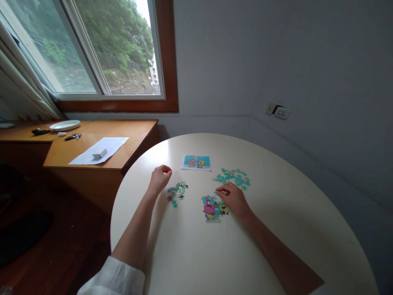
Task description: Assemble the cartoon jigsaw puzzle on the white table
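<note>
A partly joined jigsaw puzzle [209,207] with a pink and a yellow cartoon figure lies flat on the round table. At its upper edge, my right hand [236,199] pinches a small puzzle piece, mostly covered by the fingertips. My left hand [159,179] hovers with curled fingers just beyond a small heap of mixed loose pieces [177,191]; whether anything is in its fingers is hidden. Past my right hand spreads a larger group of teal pieces [235,177]. A printed reference picture [196,162] with the same figures lies farther back.
The white round table [190,254] stands near a grey wall. To the left, a wooden desk [138,135] carries a white paper sheet [89,156] with a small box [100,153], a white plate [65,125] and small dark items. A window is above the desk.
</note>
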Demonstrator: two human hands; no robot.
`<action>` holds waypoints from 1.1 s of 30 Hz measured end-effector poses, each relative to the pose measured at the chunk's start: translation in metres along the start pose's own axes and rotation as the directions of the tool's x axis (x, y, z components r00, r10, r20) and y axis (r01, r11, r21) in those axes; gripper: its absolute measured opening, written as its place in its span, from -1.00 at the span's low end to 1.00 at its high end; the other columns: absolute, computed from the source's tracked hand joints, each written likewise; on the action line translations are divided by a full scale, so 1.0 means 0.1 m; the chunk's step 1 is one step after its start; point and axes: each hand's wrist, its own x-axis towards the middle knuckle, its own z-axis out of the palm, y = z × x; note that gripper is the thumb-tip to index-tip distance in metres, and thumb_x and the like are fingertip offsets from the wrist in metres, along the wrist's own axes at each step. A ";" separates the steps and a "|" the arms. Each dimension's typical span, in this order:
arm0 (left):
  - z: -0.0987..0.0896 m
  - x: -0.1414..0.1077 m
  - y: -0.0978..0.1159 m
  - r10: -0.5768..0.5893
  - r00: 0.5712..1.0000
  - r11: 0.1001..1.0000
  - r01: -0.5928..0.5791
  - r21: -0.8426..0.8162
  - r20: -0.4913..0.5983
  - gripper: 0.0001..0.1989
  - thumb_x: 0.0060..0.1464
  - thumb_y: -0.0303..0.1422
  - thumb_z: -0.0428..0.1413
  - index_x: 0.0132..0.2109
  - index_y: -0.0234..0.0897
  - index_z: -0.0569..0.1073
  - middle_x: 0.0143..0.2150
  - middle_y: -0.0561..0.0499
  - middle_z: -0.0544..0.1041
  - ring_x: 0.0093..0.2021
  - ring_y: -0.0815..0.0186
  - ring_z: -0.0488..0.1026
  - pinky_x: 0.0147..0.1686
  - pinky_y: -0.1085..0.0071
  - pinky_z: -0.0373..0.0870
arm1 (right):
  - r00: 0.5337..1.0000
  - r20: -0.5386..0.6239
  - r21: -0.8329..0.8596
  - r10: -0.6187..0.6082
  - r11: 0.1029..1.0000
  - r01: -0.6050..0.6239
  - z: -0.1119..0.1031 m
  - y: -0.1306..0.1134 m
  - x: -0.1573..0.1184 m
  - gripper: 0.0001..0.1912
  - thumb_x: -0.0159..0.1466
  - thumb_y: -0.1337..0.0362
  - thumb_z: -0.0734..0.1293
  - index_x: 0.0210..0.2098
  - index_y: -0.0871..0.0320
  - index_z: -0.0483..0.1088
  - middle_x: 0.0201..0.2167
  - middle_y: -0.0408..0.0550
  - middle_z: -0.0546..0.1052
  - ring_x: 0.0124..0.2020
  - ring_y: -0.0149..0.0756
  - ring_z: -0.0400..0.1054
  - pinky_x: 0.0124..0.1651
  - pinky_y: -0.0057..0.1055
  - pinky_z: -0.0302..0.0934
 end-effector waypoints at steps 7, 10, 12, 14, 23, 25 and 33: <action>-0.15 0.01 -0.17 -0.093 0.935 0.990 0.048 0.136 0.342 -0.83 -0.35 -0.35 0.19 -0.48 -0.32 0.46 -0.51 -0.01 0.47 -0.51 0.31 0.37 -0.54 0.47 0.21 | 1.000 -0.004 0.024 0.011 1.000 -0.011 0.01 0.01 -0.01 -0.91 0.04 0.34 0.28 -0.52 0.14 0.44 -0.50 -0.08 0.42 -0.47 -0.33 0.30 -0.38 -0.41 0.21; -0.13 0.00 -0.17 -0.105 0.919 0.981 0.033 0.190 0.380 -0.81 -0.45 -0.41 0.21 -0.50 -0.30 0.46 -0.55 0.03 0.45 -0.54 0.33 0.34 -0.58 0.49 0.16 | 1.000 -0.003 0.028 0.016 0.999 -0.016 0.01 0.00 -0.01 -0.91 0.04 0.34 0.28 -0.52 0.15 0.43 -0.50 -0.08 0.42 -0.45 -0.32 0.30 -0.37 -0.40 0.21; -0.12 -0.01 -0.16 -0.100 0.915 0.973 0.009 0.229 0.391 -0.81 -0.47 -0.42 0.21 -0.52 -0.29 0.46 -0.57 0.04 0.43 -0.55 0.34 0.33 -0.59 0.50 0.14 | 1.000 0.002 0.026 0.015 1.000 -0.015 0.00 -0.01 -0.02 -0.91 0.05 0.34 0.27 -0.52 0.15 0.43 -0.50 -0.07 0.43 -0.45 -0.32 0.30 -0.36 -0.39 0.20; -0.11 -0.02 -0.13 -0.107 0.908 0.965 -0.003 0.261 0.405 -0.86 -0.44 -0.43 0.19 -0.54 -0.29 0.45 -0.59 0.04 0.42 -0.56 0.33 0.33 -0.59 0.49 0.14 | 1.000 0.008 0.027 0.014 1.000 -0.015 0.00 -0.02 -0.02 -0.91 0.06 0.34 0.27 -0.52 0.15 0.42 -0.49 -0.07 0.43 -0.45 -0.32 0.30 -0.36 -0.39 0.20; -0.06 -0.07 -0.13 -0.063 0.907 0.958 -0.062 0.281 0.417 -0.82 -0.39 -0.57 0.04 -0.53 -0.30 0.47 -0.63 0.05 0.38 -0.59 0.37 0.28 -0.61 0.50 0.11 | 1.000 0.011 0.040 0.020 0.999 -0.021 -0.02 -0.04 -0.02 -0.88 0.08 0.32 0.25 -0.48 0.16 0.43 -0.47 -0.05 0.44 -0.44 -0.32 0.30 -0.34 -0.39 0.20; -0.05 -0.08 -0.13 -0.057 0.899 0.944 -0.093 0.316 0.434 -0.77 -0.38 -0.58 0.02 -0.48 -0.31 0.48 -0.61 0.04 0.39 -0.58 0.37 0.28 -0.61 0.51 0.11 | 1.000 0.013 0.040 0.019 0.999 -0.019 -0.02 -0.04 -0.02 -0.88 0.08 0.32 0.25 -0.47 0.16 0.43 -0.47 -0.06 0.44 -0.44 -0.33 0.30 -0.35 -0.40 0.20; -0.07 -0.09 -0.06 -0.074 0.854 0.867 -0.199 0.456 0.515 -0.72 -0.25 -0.55 0.03 -0.28 -0.33 0.46 -0.41 -0.05 0.48 -0.46 0.34 0.35 -0.56 0.52 0.16 | 1.000 0.011 0.027 0.004 1.000 -0.004 -0.01 -0.02 -0.02 -0.88 0.07 0.33 0.25 -0.48 0.15 0.43 -0.48 -0.07 0.44 -0.46 -0.34 0.30 -0.36 -0.41 0.20</action>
